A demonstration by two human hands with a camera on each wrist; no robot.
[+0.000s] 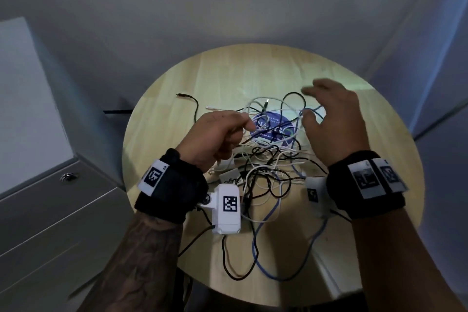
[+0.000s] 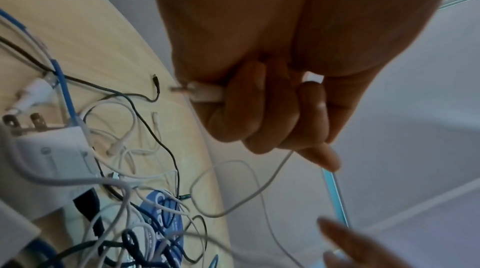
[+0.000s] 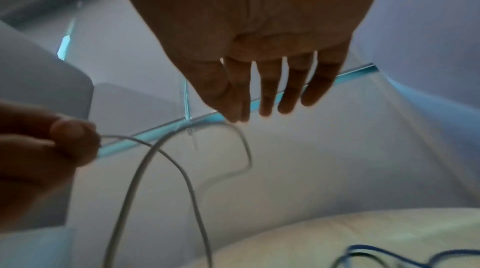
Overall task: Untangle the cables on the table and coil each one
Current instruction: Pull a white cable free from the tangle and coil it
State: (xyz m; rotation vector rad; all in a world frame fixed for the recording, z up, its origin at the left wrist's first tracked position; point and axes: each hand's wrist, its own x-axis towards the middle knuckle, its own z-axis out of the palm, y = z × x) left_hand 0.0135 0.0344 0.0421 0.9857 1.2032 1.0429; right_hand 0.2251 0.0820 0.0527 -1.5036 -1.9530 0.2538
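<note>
The round wooden table (image 1: pixel 228 78) shows bare wood all round its rim, broadest beyond the blue sticker (image 1: pixel 272 129) at its middle. The tangle of cables (image 1: pixel 266 167), white, black and blue, lies over the sticker and spreads from it toward the near edge, with a white charger block (image 2: pixel 52 149) among the strands. The left hand (image 1: pixel 215 134), raised just left of the sticker, curls its fingers (image 2: pixel 244 108) round a white cable (image 2: pixel 259 186) and its plug end. The right hand (image 1: pixel 331 121) hovers right of the sticker, fingers spread and loose, gripping nothing.
</note>
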